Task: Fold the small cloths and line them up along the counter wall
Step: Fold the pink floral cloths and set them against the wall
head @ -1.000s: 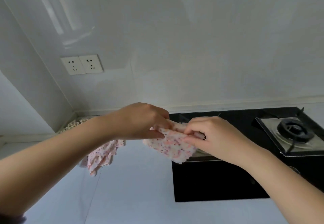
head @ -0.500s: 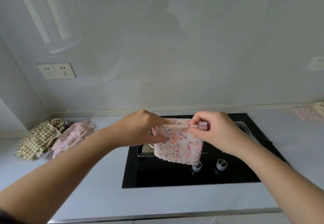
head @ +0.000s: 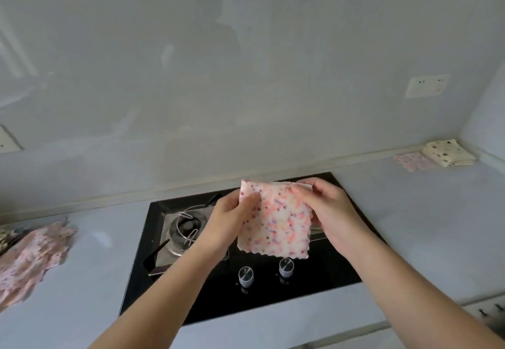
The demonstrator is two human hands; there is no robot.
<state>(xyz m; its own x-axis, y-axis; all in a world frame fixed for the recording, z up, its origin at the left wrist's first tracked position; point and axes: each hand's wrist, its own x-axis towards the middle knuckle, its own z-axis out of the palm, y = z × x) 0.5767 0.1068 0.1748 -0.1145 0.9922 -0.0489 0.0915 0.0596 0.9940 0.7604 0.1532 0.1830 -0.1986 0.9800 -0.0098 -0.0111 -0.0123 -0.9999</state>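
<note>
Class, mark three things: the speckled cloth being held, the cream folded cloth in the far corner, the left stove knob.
speckled cloth [head: 276, 225], head view, middle of its front face.
cream folded cloth [head: 446, 152], head view, top layer.
left stove knob [head: 246, 276], head view, its cap.

Right burner tray [head: 319, 235]: only a strip shows; the rest is hidden behind the speckled cloth [head: 274, 220] and the right hand [head: 332, 212].
Left hand [head: 229, 213]: most fingers concealed behind the cloth (one digit shows on its front face).
Pink cloth pile [head: 32, 253]: cut off by the left edge.
Checked cloth [head: 3, 235]: a sliver at the left edge.
Left socket [head: 8, 140]: cropped by the left edge.
Lower-right object [head: 489, 309]: cropped; identity cannot be told.
</note>
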